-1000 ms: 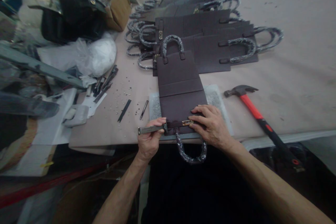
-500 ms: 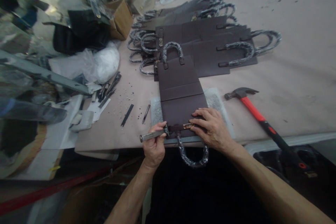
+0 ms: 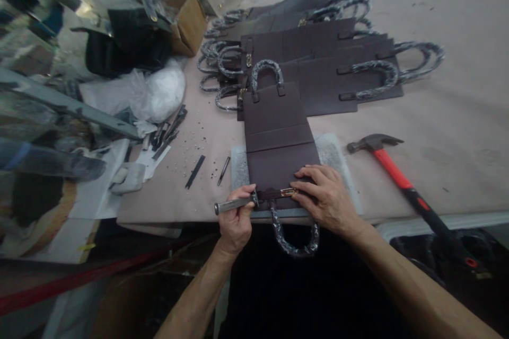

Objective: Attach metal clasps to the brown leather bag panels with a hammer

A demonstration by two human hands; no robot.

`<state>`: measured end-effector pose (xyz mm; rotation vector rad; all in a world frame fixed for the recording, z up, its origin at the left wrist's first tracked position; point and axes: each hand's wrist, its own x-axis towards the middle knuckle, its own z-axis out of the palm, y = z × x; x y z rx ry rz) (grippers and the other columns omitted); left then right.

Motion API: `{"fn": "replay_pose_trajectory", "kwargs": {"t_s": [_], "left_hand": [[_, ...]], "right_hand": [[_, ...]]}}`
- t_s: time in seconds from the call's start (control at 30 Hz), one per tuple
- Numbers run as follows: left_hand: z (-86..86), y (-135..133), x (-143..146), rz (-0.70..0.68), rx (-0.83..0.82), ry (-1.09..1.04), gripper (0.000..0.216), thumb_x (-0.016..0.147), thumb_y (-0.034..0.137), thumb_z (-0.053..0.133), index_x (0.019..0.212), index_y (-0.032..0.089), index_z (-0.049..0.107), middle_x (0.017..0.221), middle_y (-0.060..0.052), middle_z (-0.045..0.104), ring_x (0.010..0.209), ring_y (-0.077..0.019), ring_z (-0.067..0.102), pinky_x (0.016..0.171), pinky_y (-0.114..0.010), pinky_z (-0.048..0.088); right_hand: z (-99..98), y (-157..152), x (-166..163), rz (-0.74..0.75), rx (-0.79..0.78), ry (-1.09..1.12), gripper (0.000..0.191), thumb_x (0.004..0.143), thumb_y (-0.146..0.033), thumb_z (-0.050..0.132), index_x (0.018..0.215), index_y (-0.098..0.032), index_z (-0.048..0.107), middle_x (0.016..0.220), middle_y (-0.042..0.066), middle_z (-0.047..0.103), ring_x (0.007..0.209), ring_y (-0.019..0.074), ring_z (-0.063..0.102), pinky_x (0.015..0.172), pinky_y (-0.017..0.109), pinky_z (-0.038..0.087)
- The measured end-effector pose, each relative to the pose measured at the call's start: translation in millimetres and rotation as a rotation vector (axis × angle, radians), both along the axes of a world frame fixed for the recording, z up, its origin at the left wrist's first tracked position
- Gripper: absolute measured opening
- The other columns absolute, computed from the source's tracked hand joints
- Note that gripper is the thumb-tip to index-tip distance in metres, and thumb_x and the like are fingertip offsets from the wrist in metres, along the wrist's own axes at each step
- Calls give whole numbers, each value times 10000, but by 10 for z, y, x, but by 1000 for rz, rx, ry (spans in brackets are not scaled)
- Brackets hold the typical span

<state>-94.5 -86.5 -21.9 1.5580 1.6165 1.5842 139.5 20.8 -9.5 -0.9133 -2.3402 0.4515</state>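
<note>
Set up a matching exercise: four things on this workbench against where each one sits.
1. red-handled claw hammer
2. grey metal punch
3. gold-coloured metal clasp
4. brown cardboard box

A. beyond the white plastic bundle
B. touched by the right hand
C. on the table, right of the dark brown leather panel
D. gripped in the left hand

Pairs: 1-C, 2-D, 3-B, 4-A.

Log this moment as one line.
left hand: grips metal punch | right hand: fingers on gold clasp of brown bag panel | hammer: on table, untouched
</note>
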Motion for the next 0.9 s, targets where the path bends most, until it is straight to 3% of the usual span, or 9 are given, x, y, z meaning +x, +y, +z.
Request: {"fn": "replay_pose_trajectory", "kwargs": {"t_s": [0.4,0.7,0.9], "left_hand": [[84,104,1,-54,37,86,96,960,158,578,1039,206,602,1088,-87,724,1068,-220,704,972,-419,580],[110,115,41,3,66,250,86,973,146,547,1044,190,568,1068,-90,707,1038,-205,705,926,-394,605],[131,205,119,-81,77,279,118,993,133,485,1068,193,554,1091,-105,698,1056,-202,691,950,-406,596]], "right_hand": [[-3,2,3,2,-2,-20,178,959,-338,652,1078,-248,749,1203,85,679,1198,307,559,1046,530,441],[23,3,-4,13,8,-40,188,965,-324,646,1092,-230,748,1214,93,671,1193,309,553,1040,534,438],[25,4,8,9,19,-23,182,964,-324,647,1079,-224,747,1198,96,672,1184,308,557,1039,531,437]]}}
